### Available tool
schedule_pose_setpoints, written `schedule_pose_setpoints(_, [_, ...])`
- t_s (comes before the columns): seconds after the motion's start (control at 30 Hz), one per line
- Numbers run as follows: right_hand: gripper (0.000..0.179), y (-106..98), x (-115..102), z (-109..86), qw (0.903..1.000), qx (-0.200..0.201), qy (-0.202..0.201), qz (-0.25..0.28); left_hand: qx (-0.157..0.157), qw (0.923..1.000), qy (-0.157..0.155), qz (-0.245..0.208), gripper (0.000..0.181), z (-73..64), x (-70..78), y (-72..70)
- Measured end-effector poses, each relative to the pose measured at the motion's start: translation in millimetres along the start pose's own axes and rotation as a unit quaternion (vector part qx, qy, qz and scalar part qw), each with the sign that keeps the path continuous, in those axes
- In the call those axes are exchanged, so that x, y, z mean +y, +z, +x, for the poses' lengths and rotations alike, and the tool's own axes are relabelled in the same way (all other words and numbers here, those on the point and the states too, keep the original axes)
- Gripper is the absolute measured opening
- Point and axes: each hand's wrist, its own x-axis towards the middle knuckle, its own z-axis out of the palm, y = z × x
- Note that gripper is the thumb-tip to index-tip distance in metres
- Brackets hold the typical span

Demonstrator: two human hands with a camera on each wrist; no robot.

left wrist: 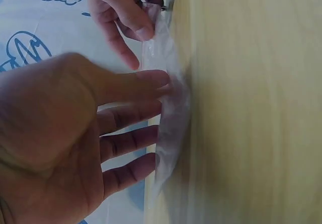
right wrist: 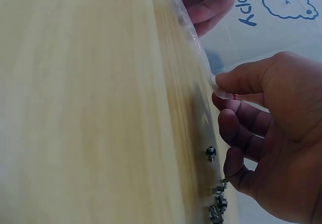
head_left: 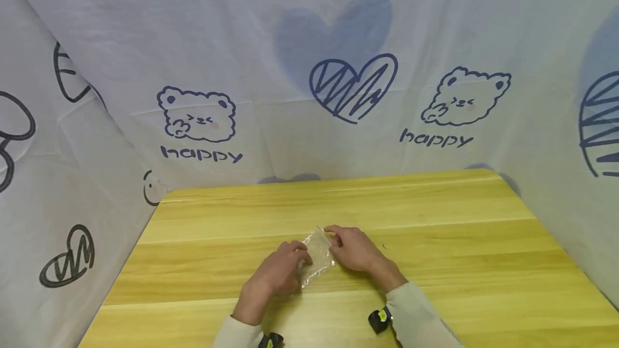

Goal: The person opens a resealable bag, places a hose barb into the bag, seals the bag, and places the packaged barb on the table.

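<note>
A clear plastic zip bag (head_left: 318, 255) is held at a slant just above the tabletop, between the two hands. My right hand (head_left: 357, 250) pinches its upper right edge, thumb against index finger; the right wrist view shows a red line on the bag at that pinch. My left hand (head_left: 284, 268) touches the bag's left side with its fingertips. In the left wrist view, the left fingers (left wrist: 132, 142) are fairly straight against the plastic, and the thumb is blurred. Whether anything lies inside the bag is unclear.
Several small metal screw-like parts (right wrist: 220, 201) lie on the wooden table (head_left: 217, 214) beside the right hand, one (right wrist: 211, 153) apart from the others. White cloth (head_left: 271, 122) with bear and heart drawings hangs behind and at the sides. Each sleeve end has a black wrist camera (head_left: 379, 320).
</note>
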Motion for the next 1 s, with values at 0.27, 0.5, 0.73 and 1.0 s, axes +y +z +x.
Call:
schedule_pose_setpoints(0.27, [0.056, -5, -4, -10.3, 0.9983, -0.013, 0.036, 0.045, 0.002, 1.0000, -0.005, 0.000, 0.041, 0.8, 1.7, 4.8])
schedule_pose_setpoints(0.5, [0.055, -6, -6, -18.0, 0.9966, -0.008, 0.051, 0.064, -0.003, 0.9995, 0.023, -0.020, 0.041, 0.0, -4.2, 6.6])
schedule_pose_setpoints(0.73, [0.040, -6, -11, -22.7, 0.9924, -0.003, 0.072, 0.100, -0.001, 0.9985, 0.019, -0.051, 0.041, 3.9, -6.2, 9.5])
schedule_pose_setpoints(1.0, [0.028, -4, -12, -25.9, 0.9765, -0.022, 0.078, 0.200, 0.095, 0.9903, 0.013, -0.100, 0.023, 15.3, -1.0, 18.6])
